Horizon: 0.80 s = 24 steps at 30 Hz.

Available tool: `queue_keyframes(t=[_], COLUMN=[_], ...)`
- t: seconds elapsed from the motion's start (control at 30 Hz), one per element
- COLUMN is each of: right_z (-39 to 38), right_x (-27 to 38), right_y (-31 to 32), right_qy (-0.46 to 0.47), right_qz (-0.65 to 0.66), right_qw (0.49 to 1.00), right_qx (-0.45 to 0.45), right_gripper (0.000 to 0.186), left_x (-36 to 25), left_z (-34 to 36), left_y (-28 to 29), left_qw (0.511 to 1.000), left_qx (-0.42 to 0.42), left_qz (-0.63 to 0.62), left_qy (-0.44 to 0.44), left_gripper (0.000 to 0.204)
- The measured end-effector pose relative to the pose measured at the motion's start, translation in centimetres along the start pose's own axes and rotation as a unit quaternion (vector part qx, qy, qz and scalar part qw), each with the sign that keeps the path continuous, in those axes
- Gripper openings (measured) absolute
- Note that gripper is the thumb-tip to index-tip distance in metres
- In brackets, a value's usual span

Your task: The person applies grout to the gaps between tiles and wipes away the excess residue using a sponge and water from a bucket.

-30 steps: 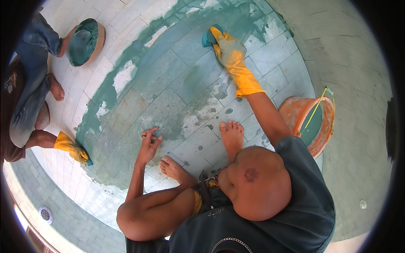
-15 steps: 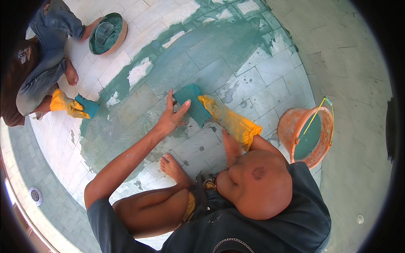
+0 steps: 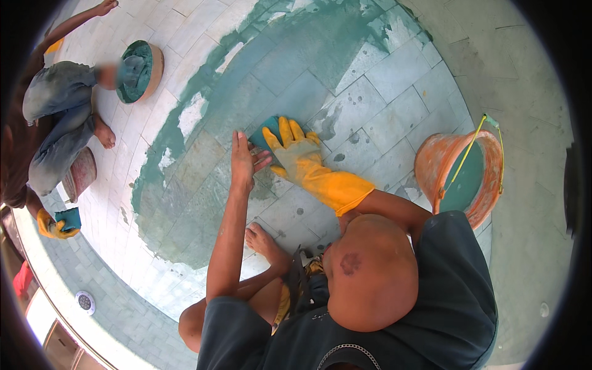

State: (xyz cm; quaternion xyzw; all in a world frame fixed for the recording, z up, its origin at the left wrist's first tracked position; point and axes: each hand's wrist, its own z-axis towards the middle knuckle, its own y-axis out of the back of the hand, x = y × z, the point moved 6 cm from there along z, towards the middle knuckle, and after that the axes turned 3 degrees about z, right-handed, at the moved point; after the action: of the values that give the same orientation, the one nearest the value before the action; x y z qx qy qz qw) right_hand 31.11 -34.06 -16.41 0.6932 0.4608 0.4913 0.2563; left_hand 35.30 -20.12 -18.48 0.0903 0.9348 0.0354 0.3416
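My right hand (image 3: 296,148), in a long yellow rubber glove, lies over a teal sponge (image 3: 262,134) on the pale tiled floor (image 3: 394,98). Its gloved fingers spread across the sponge, hiding most of it. Beside the sponge's left edge is my bare left hand (image 3: 243,161), fingers stretched out and holding nothing. Wet green grout (image 3: 203,80) coats the tiles in a broad curved band ahead of both hands. Greyer, thinner film (image 3: 185,197) covers the tiles to the left. My bare foot (image 3: 264,239) rests on the tiles just below my left hand.
An orange bucket (image 3: 425,166) with greenish water and a yellow handle stands at right. At far left sits a co-worker (image 3: 52,123), whose gloved hand (image 3: 50,225) holds another teal sponge (image 3: 69,218). A grout basin (image 3: 157,71) and a smaller bucket (image 3: 83,172) are near them.
My sponge went from raised between both hands to the floor under my right glove. My left hand let go of it. The co-worker's sponge moved off the tiles toward the lower left.
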Motion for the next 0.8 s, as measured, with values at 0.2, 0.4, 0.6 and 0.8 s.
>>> queue_keyframes(t=[0.2, 0.4, 0.6, 0.8], right_z=[2.4, 3.8, 6.3, 8.7], right_x=[-0.1, -3.2, -10.7, -14.4], right_y=[-1.5, -0.3, 5.6, 10.6], right_qy=[0.038, 0.081, -0.01, -0.113], right_qz=[-0.023, -0.019, -0.021, -0.042], right_qw=[0.995, 0.972, 0.949, 0.914], right_qx=[-0.086, -0.218, -0.314, -0.388], right_gripper=[0.062, 0.052, 0.041, 0.054], left_x=[2.6, 3.5, 2.2, 2.7], left_z=[2.4, 2.0, 1.0, 1.3], left_y=[7.7, 8.0, 6.4, 6.5], left_qw=[0.993, 0.967, 0.939, 0.881], left_qx=[-0.082, -0.102, -0.089, -0.133], left_qz=[0.061, 0.178, 0.271, 0.363], left_qy=[-0.06, -0.15, -0.192, -0.273], left_gripper=[0.065, 0.061, 0.061, 0.059])
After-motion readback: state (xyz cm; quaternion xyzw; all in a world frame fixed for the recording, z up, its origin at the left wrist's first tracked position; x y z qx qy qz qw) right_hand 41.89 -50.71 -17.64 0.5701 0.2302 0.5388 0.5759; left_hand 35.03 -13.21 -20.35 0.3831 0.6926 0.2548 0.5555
